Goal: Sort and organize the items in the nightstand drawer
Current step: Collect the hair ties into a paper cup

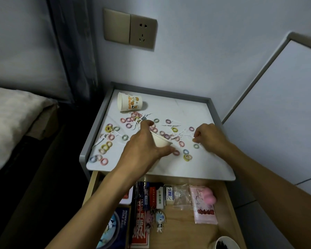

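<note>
Underneath, drawer point(187, 229) full of boxes point(158, 196), keychains point(159, 219).

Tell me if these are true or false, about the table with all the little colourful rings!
1. The left hand holds a white cup. True.
2. The printed cup at the back stands upright. False: it lies on its side.
3. The drawer is shut. False: it is pulled open, with things inside.
4. Many colourful rings lie scattered over the nightstand top. True.
5. A pink pouch lies in the drawer. True.
</note>
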